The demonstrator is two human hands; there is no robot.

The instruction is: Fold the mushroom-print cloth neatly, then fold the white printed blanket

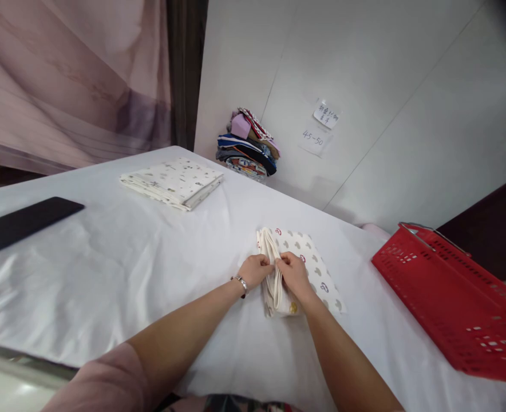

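Pinching folded cloth [316,268], left hand [253,271] and right hand [295,274] are left of a red basket [454,300], its inside hidden.

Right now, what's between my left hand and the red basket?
The head view shows patterned cloth, your right hand on it, then white table cover before the red basket.

Layered, folded cream cloth [317,274] with grey motifs, on white tablecloth [184,257].
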